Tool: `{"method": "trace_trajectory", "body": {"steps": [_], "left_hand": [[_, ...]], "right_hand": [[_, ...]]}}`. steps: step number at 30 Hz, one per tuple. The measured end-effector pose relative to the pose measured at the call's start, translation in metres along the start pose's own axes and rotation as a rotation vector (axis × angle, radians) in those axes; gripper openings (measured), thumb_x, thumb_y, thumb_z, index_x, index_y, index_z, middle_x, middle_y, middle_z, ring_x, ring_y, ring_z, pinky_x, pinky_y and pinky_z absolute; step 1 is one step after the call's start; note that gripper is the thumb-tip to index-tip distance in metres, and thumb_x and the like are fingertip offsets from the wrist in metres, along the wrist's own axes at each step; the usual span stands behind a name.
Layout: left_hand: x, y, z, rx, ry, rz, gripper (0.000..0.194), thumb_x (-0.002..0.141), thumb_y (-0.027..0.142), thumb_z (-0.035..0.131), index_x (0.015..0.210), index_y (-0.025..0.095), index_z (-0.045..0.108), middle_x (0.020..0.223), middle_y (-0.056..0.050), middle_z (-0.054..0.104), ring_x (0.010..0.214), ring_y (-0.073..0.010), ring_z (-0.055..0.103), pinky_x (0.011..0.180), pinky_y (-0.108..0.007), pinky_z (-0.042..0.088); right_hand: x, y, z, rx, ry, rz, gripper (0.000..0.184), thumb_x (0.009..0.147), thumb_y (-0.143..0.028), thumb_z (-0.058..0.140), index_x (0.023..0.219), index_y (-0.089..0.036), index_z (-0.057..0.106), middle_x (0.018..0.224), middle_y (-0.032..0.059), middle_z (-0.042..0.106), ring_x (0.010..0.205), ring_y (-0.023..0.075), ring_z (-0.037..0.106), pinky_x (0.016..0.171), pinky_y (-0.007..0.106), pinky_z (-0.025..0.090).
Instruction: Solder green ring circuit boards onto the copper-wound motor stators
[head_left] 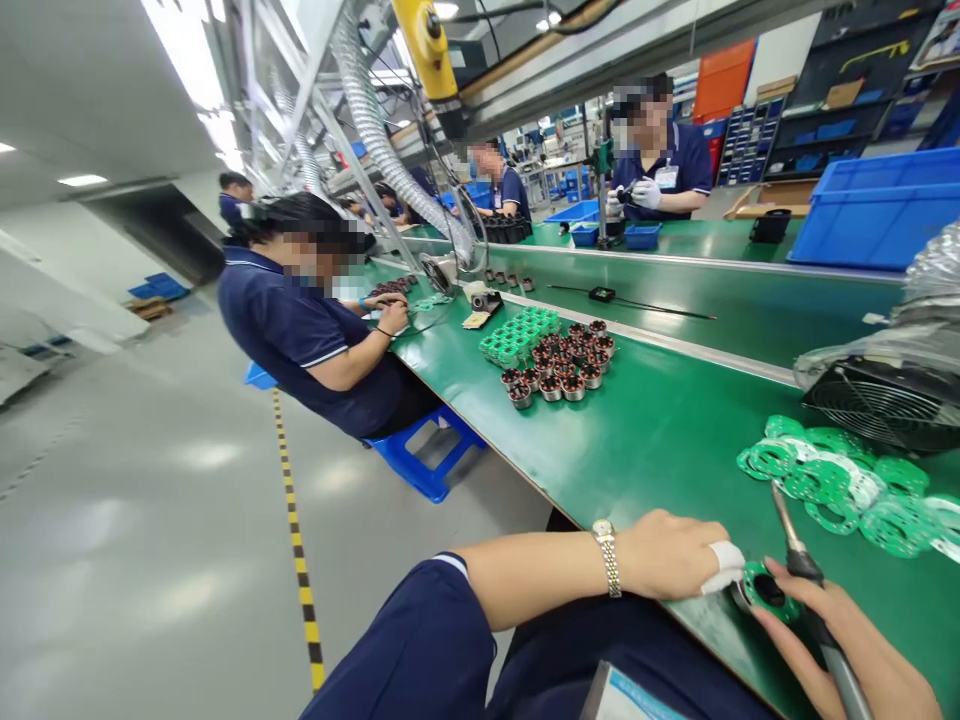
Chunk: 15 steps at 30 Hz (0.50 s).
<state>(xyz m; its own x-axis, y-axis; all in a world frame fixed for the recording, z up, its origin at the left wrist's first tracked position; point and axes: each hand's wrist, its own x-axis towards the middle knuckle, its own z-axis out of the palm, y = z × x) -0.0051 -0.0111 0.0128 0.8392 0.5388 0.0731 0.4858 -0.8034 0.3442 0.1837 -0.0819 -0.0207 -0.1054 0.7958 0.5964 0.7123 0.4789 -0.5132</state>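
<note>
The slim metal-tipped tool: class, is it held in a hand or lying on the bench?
Held: the right hand closes around the dark handle, and the metal tip stands clear above the green bench.

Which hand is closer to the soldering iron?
Right. The right hand is wrapped around the soldering iron. The left hand is farther away, to the iron's left, and isn't touching it.
</note>
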Motion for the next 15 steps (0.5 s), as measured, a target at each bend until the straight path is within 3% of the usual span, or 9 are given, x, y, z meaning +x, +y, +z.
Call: {"method": "trace_trajectory", "body": {"steps": [2, 5, 8, 11, 15], "left_hand": [[0.004, 0.007, 0.001, -0.139, -0.010, -0.125, 0.022, 0.085, 0.034, 0.042, 0.086, 0.017, 0.057, 0.092, -0.009, 0.060, 0.078, -0.0211, 0.058, 0.062, -0.030, 0.045], [0.009, 0.015, -0.001, -0.598, -0.033, -0.388, 0.013, 0.079, 0.026, 0.048, 0.070, 0.016, 0.050, 0.072, -0.004, 0.056, 0.071, -0.0183, 0.058, 0.064, -0.029, 0.047], [0.010, 0.013, -0.003, -0.973, -0.166, -0.469, 0.025, 0.084, 0.031, 0.037, 0.067, 0.016, 0.046, 0.057, 0.001, 0.048, 0.053, -0.0121, 0.055, 0.051, -0.024, 0.047], [0.007, 0.005, -0.005, -1.459, -0.275, -0.575, 0.031, 0.078, 0.043, 0.052, 0.071, 0.013, 0.051, 0.061, 0.000, 0.053, 0.049, -0.0081, 0.054, 0.048, -0.021, 0.047], [0.004, -0.002, -0.001, -1.599, -0.212, -0.621, 0.037, 0.062, 0.042, 0.071, 0.070, 0.010, 0.054, 0.062, -0.001, 0.058, 0.047, -0.0064, 0.055, 0.048, -0.019, 0.049]], "right_hand": [[0.000, -0.006, -0.004, -0.033, -0.067, -0.040, 0.027, 0.080, -0.037, 0.058, 0.103, -0.023, 0.056, 0.103, 0.0061, 0.064, 0.084, 0.0214, 0.065, 0.075, 0.030, 0.053], [0.003, -0.015, -0.007, -0.007, -0.115, -0.004, 0.024, 0.083, -0.028, 0.056, 0.105, -0.022, 0.052, 0.106, 0.0093, 0.061, 0.092, 0.0217, 0.063, 0.080, 0.033, 0.052], [0.005, -0.019, -0.009, 0.024, -0.149, 0.035, 0.023, 0.083, -0.022, 0.055, 0.106, -0.022, 0.051, 0.104, 0.0100, 0.061, 0.093, 0.0216, 0.061, 0.080, 0.034, 0.052], [0.005, -0.021, -0.010, 0.055, -0.164, 0.049, 0.024, 0.083, -0.019, 0.054, 0.107, -0.021, 0.050, 0.103, 0.0104, 0.060, 0.094, 0.0208, 0.060, 0.079, 0.034, 0.051], [0.004, -0.022, -0.011, 0.087, -0.171, 0.054, 0.026, 0.083, -0.019, 0.055, 0.108, -0.021, 0.049, 0.104, 0.0108, 0.059, 0.096, 0.0208, 0.058, 0.080, 0.035, 0.050]]}}
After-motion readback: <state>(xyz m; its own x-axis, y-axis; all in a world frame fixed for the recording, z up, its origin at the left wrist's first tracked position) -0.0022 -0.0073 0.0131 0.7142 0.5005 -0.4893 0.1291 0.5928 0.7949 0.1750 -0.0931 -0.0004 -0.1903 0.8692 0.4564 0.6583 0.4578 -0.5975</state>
